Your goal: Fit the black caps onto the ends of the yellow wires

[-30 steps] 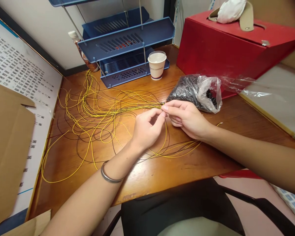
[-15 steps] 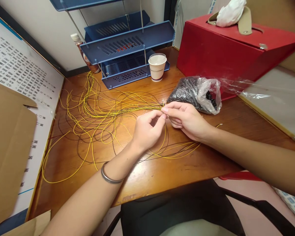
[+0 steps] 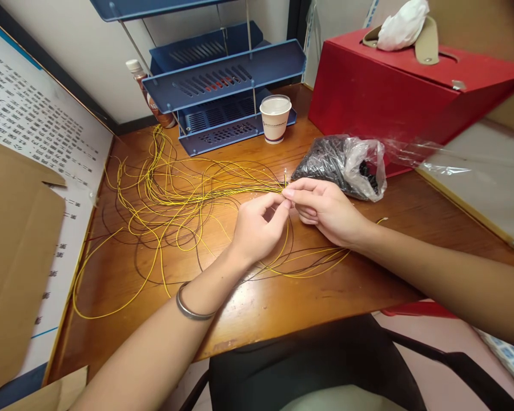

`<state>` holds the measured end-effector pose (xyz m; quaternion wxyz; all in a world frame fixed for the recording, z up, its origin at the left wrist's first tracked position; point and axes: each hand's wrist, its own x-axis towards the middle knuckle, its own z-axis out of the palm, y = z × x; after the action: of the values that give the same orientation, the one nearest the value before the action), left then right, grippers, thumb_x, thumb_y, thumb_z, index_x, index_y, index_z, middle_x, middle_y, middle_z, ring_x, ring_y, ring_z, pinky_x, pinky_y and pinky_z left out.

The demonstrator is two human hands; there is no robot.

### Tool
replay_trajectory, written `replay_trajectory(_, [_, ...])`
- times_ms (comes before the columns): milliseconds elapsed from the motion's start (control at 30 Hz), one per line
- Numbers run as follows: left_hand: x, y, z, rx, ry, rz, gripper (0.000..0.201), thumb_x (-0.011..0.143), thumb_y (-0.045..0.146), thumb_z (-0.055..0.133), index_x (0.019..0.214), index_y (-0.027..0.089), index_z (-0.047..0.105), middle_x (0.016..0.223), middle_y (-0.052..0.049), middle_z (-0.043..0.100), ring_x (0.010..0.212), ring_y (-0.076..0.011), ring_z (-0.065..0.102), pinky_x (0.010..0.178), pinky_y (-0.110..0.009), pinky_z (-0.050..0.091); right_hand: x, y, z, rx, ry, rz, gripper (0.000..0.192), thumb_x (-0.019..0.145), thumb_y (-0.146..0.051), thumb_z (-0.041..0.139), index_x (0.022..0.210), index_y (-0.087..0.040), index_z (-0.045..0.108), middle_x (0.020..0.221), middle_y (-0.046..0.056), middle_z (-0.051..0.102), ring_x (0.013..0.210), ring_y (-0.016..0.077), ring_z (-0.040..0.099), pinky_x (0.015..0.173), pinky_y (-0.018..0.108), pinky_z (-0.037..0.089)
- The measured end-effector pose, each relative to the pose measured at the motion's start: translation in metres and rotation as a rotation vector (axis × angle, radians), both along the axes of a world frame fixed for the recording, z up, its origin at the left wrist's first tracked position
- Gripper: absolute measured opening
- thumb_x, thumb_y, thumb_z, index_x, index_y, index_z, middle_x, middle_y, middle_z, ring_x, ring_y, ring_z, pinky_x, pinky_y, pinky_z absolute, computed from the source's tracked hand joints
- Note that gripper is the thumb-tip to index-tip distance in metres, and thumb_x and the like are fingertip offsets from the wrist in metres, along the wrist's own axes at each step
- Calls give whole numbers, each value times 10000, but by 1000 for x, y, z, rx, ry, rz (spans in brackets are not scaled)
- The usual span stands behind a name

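Thin yellow and black wires [image 3: 171,197] lie in a loose, tangled bundle on the wooden table, their right part running up to my hands. My left hand [image 3: 261,225] is closed in a pinch, thumb against forefinger. Touching it fingertip to fingertip, my right hand [image 3: 321,208] pinches too. A yellow wire end [image 3: 285,178] stands up just above the right fingertips, and a wire trails down below them. The exact spot held is hidden by the fingers. More wires [image 3: 312,260] curve beneath my wrists toward the right.
Behind my right hand lies a clear plastic bag [image 3: 338,165] of small black parts. A paper cup [image 3: 275,120], a blue file rack [image 3: 223,83] and a bottle [image 3: 148,94] stand at the back. On the right is a red box [image 3: 377,85]; cardboard [image 3: 21,257] leans at left.
A bit more of the yellow wire end shows above my right fingertips. Both hands keep their pinch in almost the same place; the view has shifted very slightly.
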<state>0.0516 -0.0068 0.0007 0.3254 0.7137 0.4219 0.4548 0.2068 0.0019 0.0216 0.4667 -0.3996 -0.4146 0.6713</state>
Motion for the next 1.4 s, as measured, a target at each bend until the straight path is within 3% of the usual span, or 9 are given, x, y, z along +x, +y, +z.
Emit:
replay_trajectory(333, [0,0,0,16,-10,21,204,935,256,565,793,163,677,758,-36,732,709,-143,646,655,-248,491,-1,0,0,-15,-2,5,246,723,-299,844,771,-143,660,483,-85,455,395,19,250,410,231,94])
replay_trajectory(667, [0,-1,-2,0,49,19,231,936,289,569,768,167,669,676,-9,673,609,-120,575,615,-246,458,2,3,4,23,9,-70,248,742,-295,848,782,-152,648,431,-106,385,382,28,244,410,234,116])
replay_trajectory(967, [0,0,-1,15,-4,21,212,941,268,567,793,169,682,746,-27,721,682,-136,626,649,-255,475,-1,0,1,-16,-3,-2,251,719,-303,847,767,-147,655,466,-94,429,392,24,249,409,233,97])
replay_trajectory(1400, [-1,0,-2,-6,39,10,240,941,310,573,773,171,672,684,-12,676,624,-129,593,632,-255,473,1,2,6,27,14,-97,240,735,-293,842,770,-162,645,429,-107,378,385,32,241,408,237,119])
